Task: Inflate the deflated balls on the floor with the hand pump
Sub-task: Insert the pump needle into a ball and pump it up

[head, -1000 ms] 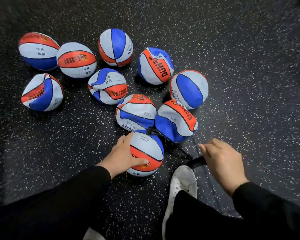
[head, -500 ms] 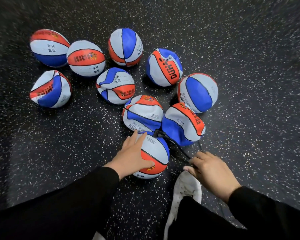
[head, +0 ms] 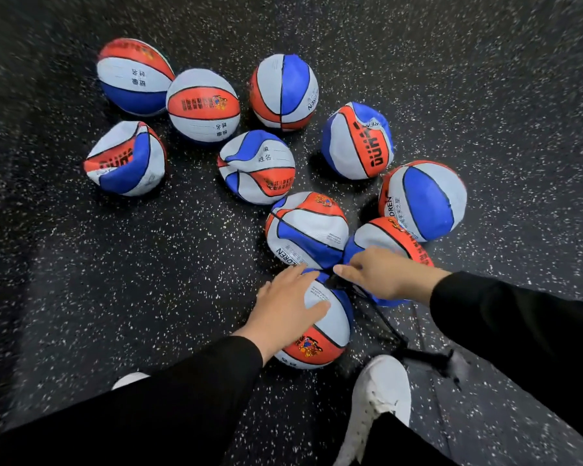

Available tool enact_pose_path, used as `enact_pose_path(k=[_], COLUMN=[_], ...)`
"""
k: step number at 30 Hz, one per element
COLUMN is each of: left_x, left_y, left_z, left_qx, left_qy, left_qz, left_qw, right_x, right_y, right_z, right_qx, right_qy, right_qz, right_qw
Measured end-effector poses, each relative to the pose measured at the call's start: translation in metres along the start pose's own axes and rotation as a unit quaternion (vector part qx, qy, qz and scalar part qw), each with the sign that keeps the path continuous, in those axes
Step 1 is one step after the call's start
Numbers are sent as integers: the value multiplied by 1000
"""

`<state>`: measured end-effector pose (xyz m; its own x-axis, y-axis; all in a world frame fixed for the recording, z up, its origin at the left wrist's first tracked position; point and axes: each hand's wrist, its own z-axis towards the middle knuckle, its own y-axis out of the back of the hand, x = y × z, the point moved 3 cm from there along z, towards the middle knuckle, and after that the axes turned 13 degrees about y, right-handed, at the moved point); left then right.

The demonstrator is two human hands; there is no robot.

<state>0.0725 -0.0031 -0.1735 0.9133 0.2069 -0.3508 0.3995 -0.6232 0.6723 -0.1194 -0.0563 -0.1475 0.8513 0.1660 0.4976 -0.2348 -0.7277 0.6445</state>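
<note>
While the left hand (head: 288, 306) lies flat, fingers spread, on the nearest ball (head: 320, 334), steadying it just ahead of a white shoe (head: 379, 398). Right hand (head: 382, 280) at the hose end (head: 337, 280) on top of that ball, fingers seemingly pinching the nozzle (grip partly hidden). Black pump hose (head: 384, 326) trailing back toward the pump base (head: 428, 359) on the speckled floor (head: 115, 280). Looks round and firm, so probably about done. Several others nearby, like the crumpled ball (head: 256, 166), visibly dented. Most of the job likely left.
</note>
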Motion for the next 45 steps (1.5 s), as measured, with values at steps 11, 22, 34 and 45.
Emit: enact_pose_path(k=[11, 22, 34, 45], left_x=[-8, -2, -4, 9], left_y=[-8, -18, -22, -7], left_z=[13, 17, 19, 4], left_qx=[-76, -112, -92, -60], left_qy=[-40, -33, -38, -63], left_qz=[-54, -115, -105, -81], left_qw=[995, 986, 989, 993], right_x=[-2, 1, 21, -26], right_y=[-21, -21, -13, 11], right_z=[2, 3, -2, -32], right_qx=[12, 10, -81, -185], right_qy=[-44, -107, -47, -101], right_qz=[144, 257, 101, 77], right_qw=[988, 960, 990, 974])
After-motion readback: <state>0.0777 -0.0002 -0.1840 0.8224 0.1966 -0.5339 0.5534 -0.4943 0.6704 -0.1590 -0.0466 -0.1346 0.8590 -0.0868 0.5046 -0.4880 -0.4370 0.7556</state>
